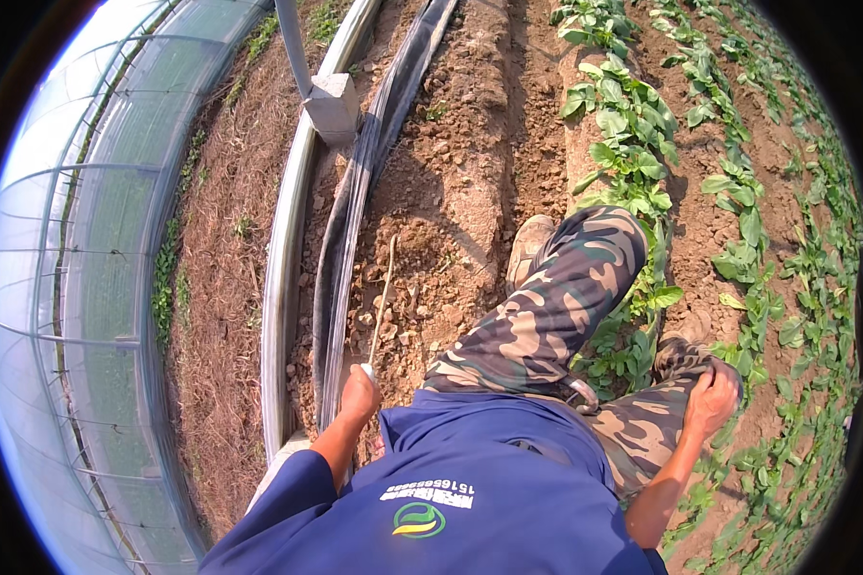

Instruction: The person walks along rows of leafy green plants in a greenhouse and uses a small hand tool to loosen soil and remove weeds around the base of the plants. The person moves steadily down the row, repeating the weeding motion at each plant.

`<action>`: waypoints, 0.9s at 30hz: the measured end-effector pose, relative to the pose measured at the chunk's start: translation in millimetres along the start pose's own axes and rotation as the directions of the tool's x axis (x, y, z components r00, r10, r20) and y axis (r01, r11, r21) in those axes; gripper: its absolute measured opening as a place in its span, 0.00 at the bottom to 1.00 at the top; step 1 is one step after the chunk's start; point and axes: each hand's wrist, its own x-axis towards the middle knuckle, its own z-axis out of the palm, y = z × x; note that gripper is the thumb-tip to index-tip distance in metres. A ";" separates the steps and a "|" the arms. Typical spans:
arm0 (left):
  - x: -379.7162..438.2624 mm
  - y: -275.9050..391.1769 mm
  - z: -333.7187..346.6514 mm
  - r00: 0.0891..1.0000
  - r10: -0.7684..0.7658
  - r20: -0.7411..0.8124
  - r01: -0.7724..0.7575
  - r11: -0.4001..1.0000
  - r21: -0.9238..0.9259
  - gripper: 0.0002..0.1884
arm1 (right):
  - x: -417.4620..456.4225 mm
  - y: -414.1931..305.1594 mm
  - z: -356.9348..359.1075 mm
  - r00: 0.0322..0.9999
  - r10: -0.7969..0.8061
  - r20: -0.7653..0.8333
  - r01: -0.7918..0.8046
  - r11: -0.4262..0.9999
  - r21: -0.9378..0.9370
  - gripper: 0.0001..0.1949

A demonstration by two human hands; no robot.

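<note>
My left hand [360, 395] is closed around a small white piece [368, 371] at the near end of a thin, pale stick [382, 305]. The stick points away from me over loose, cloddy soil [421, 287], just right of a strip of bunched black plastic film [340, 273]. On the other side, my right hand [712, 397] rests on the bent leg of my camouflage trousers [647, 431]. Its fingers curl over the far side and are partly hidden, so whether they grip the cloth is unclear. A short curved object [582, 395], hard to identify, shows between my legs.
Rows of leafy green plants [629, 136] run along the right, one of them between my legs. On the left stand a concrete block [332, 108] with a metal post [293, 47], a long pale edging [288, 287] and a plastic-film greenhouse wall [108, 287]. Dry straw [223, 287] covers the ground between.
</note>
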 end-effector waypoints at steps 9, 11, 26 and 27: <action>-187.8 -138.5 15.1 0.950 -0.238 0.203 0.208 0.965 0.157 0.12 | 6.6 -3.4 -4.8 0.994 -0.105 0.013 0.104 0.993 0.051 0.08; -217.4 -140.2 3.0 0.952 -0.210 0.222 0.181 0.973 0.143 0.12 | 7.1 9.4 3.1 0.995 -0.101 -0.007 0.101 0.994 0.035 0.09; -65.6 -7.4 -5.4 0.998 0.027 -0.063 -0.029 0.999 -0.036 0.13 | 16.2 -7.6 0.3 0.997 -0.067 0.047 0.066 0.998 0.022 0.07; -44.4 0.3 -4.2 0.995 -0.015 -0.095 0.016 1.000 0.008 0.13 | 16.4 -9.3 1.8 0.996 -0.073 0.055 0.072 0.997 0.026 0.07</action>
